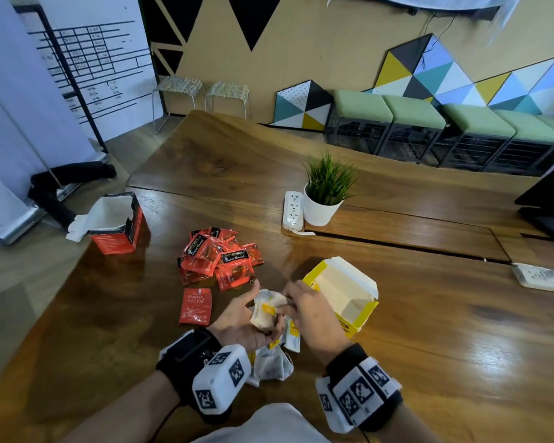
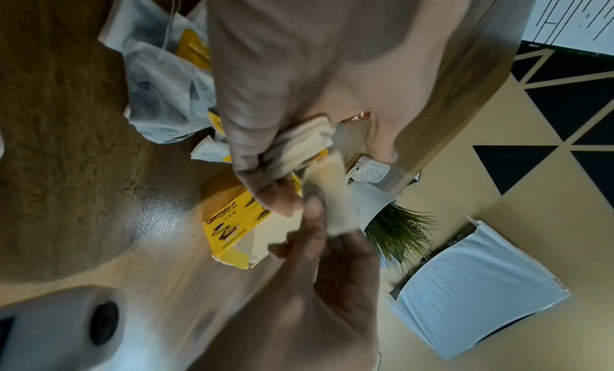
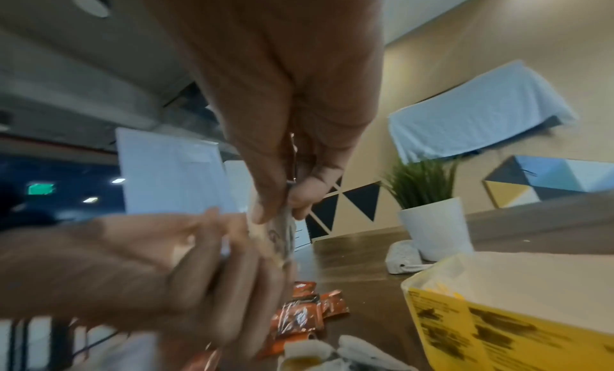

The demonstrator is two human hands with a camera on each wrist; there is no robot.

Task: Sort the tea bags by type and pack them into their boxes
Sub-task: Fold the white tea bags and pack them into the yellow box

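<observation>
Now left hand [image 1: 247, 318] is clutching a stack of tea bags [image 1: 264, 310]; right hand [image 1: 307, 310] is pinching one; tangled strings could drag others out.

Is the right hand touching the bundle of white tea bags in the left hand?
Touching. The left wrist view shows the right hand pinching one tea bag against the bundle of white tea bags gripped by the left hand.
</observation>
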